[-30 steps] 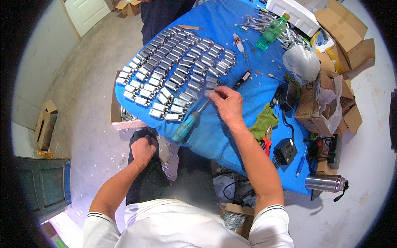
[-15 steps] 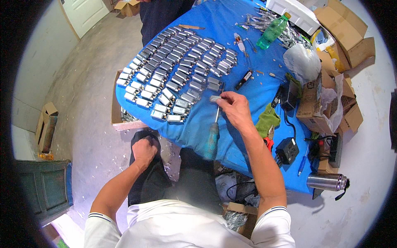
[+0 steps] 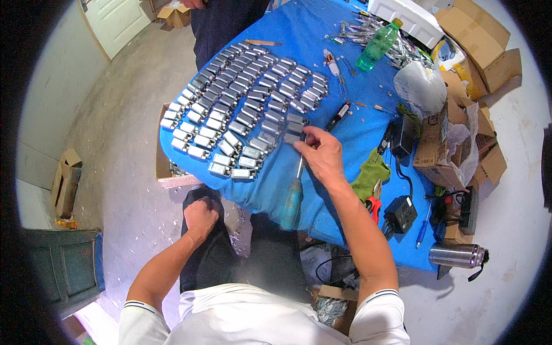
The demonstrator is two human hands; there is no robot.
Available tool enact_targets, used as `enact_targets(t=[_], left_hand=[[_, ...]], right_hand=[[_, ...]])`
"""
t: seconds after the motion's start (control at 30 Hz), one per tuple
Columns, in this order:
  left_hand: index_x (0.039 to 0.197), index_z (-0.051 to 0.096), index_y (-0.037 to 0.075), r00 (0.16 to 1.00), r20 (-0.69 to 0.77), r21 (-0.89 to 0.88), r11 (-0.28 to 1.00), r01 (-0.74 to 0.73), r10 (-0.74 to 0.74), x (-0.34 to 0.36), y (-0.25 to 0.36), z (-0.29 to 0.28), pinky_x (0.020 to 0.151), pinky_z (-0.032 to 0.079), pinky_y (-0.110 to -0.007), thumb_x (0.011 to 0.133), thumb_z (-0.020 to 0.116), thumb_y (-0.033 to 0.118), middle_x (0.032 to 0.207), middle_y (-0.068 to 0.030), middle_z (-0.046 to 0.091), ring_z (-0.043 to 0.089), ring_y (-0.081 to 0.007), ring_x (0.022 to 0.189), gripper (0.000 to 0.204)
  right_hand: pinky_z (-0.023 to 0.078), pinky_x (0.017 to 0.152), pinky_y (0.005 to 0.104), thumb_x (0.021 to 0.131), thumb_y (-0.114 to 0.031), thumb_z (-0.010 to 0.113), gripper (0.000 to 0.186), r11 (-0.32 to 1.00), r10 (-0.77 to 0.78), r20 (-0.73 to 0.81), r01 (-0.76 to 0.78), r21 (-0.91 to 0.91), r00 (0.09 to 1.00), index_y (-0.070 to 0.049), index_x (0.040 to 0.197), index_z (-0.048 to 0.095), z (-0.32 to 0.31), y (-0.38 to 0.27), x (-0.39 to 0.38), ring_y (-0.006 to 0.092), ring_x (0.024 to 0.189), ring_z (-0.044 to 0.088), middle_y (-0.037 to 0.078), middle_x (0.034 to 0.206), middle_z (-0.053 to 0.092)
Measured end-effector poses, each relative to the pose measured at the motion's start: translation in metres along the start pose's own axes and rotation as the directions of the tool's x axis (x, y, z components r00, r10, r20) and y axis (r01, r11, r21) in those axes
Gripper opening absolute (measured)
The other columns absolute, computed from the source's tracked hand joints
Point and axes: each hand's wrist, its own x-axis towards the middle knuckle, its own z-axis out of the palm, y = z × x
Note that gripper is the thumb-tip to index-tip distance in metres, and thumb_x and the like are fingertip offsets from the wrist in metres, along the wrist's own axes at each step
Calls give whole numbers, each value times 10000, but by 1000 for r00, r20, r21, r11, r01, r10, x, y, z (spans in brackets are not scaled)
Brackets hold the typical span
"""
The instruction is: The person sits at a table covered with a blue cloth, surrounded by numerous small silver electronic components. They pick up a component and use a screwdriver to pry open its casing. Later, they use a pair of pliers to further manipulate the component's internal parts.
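Observation:
My right hand (image 3: 325,154) is over the blue-covered table, thumb and forefinger closed at the right end of a small silver metal block (image 3: 291,138). That block sits just below similar silver blocks with dark ends (image 3: 241,118), which stand in slanting rows across the left of the table. A screwdriver with a teal handle (image 3: 291,205) points up toward my fingers; its tip is hidden by them. Away from the table top, my left hand (image 3: 201,215) is a closed fist resting on my left thigh, and nothing shows in it.
To the right are a green cloth (image 3: 368,175), red-handled pliers (image 3: 374,206), a black adapter (image 3: 400,211) and a steel flask (image 3: 457,255). Farther back stand a green bottle (image 3: 379,45), a heap of metal parts (image 3: 359,31) and open cartons (image 3: 431,138). Another person (image 3: 221,26) stands across the table.
My right hand has shifted slightly left and down, bringing the silver block close to the rows. My left fist remains on my thigh.

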Motion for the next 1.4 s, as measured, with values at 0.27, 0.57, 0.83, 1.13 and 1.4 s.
enact_targets(t=[0.27,0.57,0.83,1.13,1.4], left_hand=[[712,629,13,999,-29,-36,999,-26,25,1,6,1,639,493,-473,815,562,277,733,-207,640,624,-392,678,291],[701,624,16,999,-27,-15,999,-31,31,0,7,4,630,490,-478,828,560,274,717,-216,633,619,-400,669,294],[730,627,22,999,-13,2,999,-38,38,0,9,5,648,488,-474,831,563,272,735,-213,638,621,-395,690,276],[721,624,36,998,-36,-30,998,-56,55,0,13,8,645,489,-466,788,594,251,757,-196,644,626,-383,717,227],[743,636,49,999,-19,13,999,-40,41,0,9,14,646,495,-472,777,594,242,760,-199,645,627,-392,715,201]], right_hand=[[503,699,379,690,-186,729,271,996,-52,70,57,-72,996,-25,904,688,-12,10,1,302,758,633,157,794,652],[479,679,404,738,-184,685,198,972,-135,69,146,-186,988,-22,852,685,-7,3,1,319,744,615,168,776,631],[476,673,402,736,-203,688,217,968,-138,102,156,-197,985,-19,849,689,-7,5,7,321,727,614,171,764,624],[473,646,403,732,-185,697,158,953,-210,85,223,-205,974,-52,817,696,-6,9,5,316,702,605,151,746,615],[475,621,385,724,-174,710,158,954,-271,59,276,-119,961,-48,818,692,-7,13,13,297,673,605,143,729,608]])
